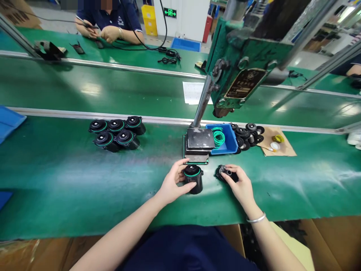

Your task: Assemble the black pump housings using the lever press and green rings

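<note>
My left hand (175,181) is closed round a black cylindrical housing (194,184) with a green sealing ring near its top. The housing stands upright on the green bench, just in front of the press base. To its right, my right hand (239,184) grips a black round cap (222,172) with a short round tube on it, thumb and fingers on its sides. The two parts are apart. Behind my hands is the metal block of the press (200,138). A blue bin (231,138) beside it holds several green rings (219,137).
Several finished-looking black housings (106,140) with green rings stand grouped at the left. Loose black caps (248,133) lie right of the bin, near cardboard (287,147) bearing a yellow pot (278,139). The green press head (239,67) hangs overhead. Across the bench sits a co-worker (109,22).
</note>
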Available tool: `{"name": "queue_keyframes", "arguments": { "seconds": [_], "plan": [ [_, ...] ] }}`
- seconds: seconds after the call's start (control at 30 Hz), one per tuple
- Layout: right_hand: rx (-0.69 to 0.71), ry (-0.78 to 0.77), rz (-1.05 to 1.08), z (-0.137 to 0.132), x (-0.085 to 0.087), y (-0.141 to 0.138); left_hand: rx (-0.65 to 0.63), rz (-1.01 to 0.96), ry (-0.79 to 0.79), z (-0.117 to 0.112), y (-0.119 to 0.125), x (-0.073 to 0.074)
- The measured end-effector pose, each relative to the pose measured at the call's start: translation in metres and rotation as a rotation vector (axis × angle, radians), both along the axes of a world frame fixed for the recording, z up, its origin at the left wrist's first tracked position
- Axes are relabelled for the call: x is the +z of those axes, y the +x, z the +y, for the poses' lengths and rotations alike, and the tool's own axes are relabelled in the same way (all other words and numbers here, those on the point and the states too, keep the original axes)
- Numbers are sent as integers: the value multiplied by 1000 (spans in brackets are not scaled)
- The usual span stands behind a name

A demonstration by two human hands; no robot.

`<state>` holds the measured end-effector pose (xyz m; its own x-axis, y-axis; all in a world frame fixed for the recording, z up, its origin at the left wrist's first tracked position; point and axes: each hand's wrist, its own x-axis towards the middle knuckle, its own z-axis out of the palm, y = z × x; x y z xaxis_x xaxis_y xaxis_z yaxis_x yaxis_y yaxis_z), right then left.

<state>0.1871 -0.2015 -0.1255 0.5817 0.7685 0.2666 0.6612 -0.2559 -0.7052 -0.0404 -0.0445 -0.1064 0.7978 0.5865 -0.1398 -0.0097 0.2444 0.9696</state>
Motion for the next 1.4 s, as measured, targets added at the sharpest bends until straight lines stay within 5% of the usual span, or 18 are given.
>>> {"name": "queue_keyframes", "arguments": {
  "seconds": [0.3,0.57,0.8,0.9,1.0,1.17,1.4],
  "plan": [
    [30,46,4,-2,-3,2,-10,-62,-55,1,2,9],
    [34,64,20,-3,-4,3,286,308,474,-13,15,14],
    [18,54,56,-2,-5,3,351,322,583,-18,22,18],
    [-5,47,79,-3,7,2,312,246,615,-21,22,8],
    [-27,81,138,-1,37,-5,200,170,627,-25,22,-8],
    [151,72,120,23,82,-39,178,153,683,-30,20,-19],
    [304,106,-171,47,59,-73,208,107,700,-29,20,-18]
  ]
}}
